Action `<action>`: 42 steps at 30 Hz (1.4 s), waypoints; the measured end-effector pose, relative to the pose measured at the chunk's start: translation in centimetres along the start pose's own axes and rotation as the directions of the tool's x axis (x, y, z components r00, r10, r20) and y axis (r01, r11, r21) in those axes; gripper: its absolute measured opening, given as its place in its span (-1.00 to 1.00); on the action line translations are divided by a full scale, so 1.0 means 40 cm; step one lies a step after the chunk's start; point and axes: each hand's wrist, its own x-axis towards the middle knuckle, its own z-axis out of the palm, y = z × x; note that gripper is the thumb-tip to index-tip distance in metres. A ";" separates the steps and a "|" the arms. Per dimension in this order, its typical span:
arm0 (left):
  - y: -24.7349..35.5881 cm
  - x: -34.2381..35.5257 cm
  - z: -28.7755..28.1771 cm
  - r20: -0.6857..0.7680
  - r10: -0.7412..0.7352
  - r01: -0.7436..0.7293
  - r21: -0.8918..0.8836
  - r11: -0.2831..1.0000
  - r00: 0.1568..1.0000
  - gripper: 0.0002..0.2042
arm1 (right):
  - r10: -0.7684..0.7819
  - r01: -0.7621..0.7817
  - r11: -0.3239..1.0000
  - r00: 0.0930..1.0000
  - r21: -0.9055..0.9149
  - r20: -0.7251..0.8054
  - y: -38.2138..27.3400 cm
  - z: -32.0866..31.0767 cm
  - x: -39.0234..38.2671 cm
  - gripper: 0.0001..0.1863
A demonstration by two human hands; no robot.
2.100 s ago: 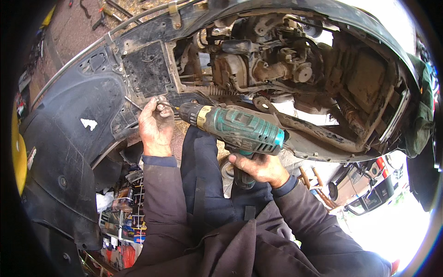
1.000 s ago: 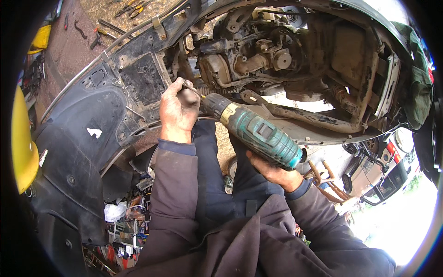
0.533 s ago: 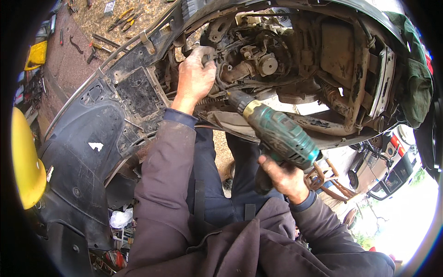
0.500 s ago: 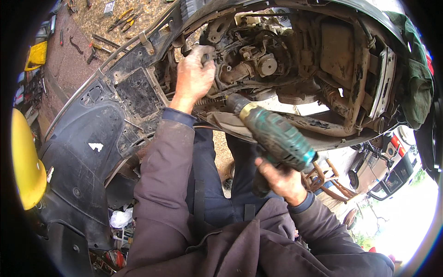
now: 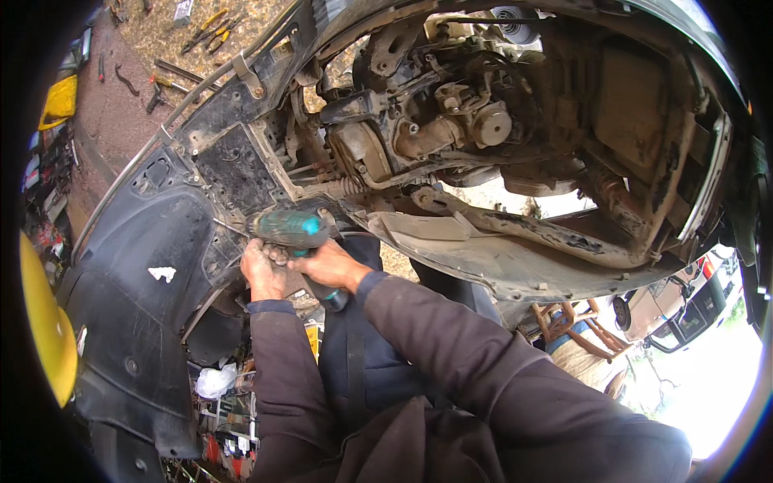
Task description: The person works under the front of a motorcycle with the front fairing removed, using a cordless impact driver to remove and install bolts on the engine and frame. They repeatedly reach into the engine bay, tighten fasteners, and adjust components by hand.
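A teal and black cordless drill [image 5: 291,229] lies level over the inner side of the black plastic panel [image 5: 129,266], its front end pointing left. My right hand [image 5: 328,266] is wrapped round its handle, whose battery end [image 5: 334,300] shows below the hand. Close under the front of the drill, my left hand [image 5: 264,272] is closed, fingers curled. Whether those fingers hold a small part or just the tool is hidden. To the right, the dusty engine [image 5: 451,129] sits inside the scooter's open body shell, with neither hand on it.
Pliers [image 5: 213,32] and other hand tools lie on the ground at upper left. A yellow rounded piece [image 5: 44,322] stands at the left rim. Piled parts and a white plastic bag [image 5: 216,381] lie below the panel. A wooden stool [image 5: 576,326] stands at right.
My left hand has come out of the engine bay, down and left to the drill's front. My right hand has carried the drill left and turned it to point left.
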 end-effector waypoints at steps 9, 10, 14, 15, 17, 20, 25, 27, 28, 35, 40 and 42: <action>-0.016 0.155 -0.052 0.012 0.083 -0.082 -0.019 0.996 0.997 -0.86 | 0.275 -0.275 0.961 0.961 -0.004 0.011 0.084 0.052 0.180 -0.44; -0.019 0.155 -0.057 -0.015 0.115 -0.115 -0.007 0.993 0.993 -0.86 | 0.317 -0.321 0.930 0.947 -0.176 -0.053 0.081 0.061 0.186 -0.40; -0.025 0.143 -0.058 -0.031 0.153 -0.151 0.041 0.988 0.988 -0.85 | 0.345 -0.388 0.802 0.922 -0.454 -0.177 0.039 0.073 0.157 -0.25; -0.023 0.136 -0.053 -0.040 0.150 -0.148 0.040 0.988 0.988 -0.85 | 0.360 -0.400 0.769 0.916 -0.499 -0.178 0.021 0.065 0.144 -0.24; -0.021 0.111 -0.036 -0.013 0.179 -0.179 0.039 0.983 0.984 -0.85 | 0.249 -0.289 0.793 0.957 -0.536 -0.148 -0.026 0.052 0.109 -0.35; -0.013 0.049 0.015 0.046 0.221 -0.223 0.052 0.973 0.974 -0.84 | 0.191 -0.205 0.844 0.978 -0.496 -0.080 -0.113 -0.021 0.037 -0.50; -0.012 -0.078 0.156 0.302 0.297 -0.305 -0.022 0.952 0.906 -0.81 | -0.008 -0.014 0.713 1.000 -0.701 -0.027 -0.362 -0.260 -0.098 -0.66; -0.012 -0.124 0.210 0.411 0.307 -0.325 -0.026 0.945 0.859 -0.78 | -0.111 0.004 0.682 0.989 -0.731 -0.098 -0.480 -0.387 -0.136 -0.70; -0.013 -0.143 0.236 0.446 0.264 -0.293 -0.003 0.956 0.855 -0.80 | -0.347 0.009 0.430 0.925 -0.903 -0.156 -0.524 -0.443 -0.141 -0.71; -0.026 -0.254 0.364 0.602 0.151 -0.238 0.068 0.969 0.785 -0.70 | -0.295 0.059 0.017 0.954 -0.998 0.051 -0.576 -0.661 -0.014 -0.72; -0.016 -0.305 0.446 0.710 -0.022 -0.051 0.081 0.995 0.704 -0.62 | -0.187 0.090 -0.102 0.976 -0.991 0.108 -0.558 -0.713 0.035 -0.70; -0.015 -0.318 0.482 0.764 -0.085 0.072 0.050 0.996 0.640 -0.60 | -0.202 0.088 -0.092 0.974 -0.992 0.105 -0.556 -0.729 0.036 -0.68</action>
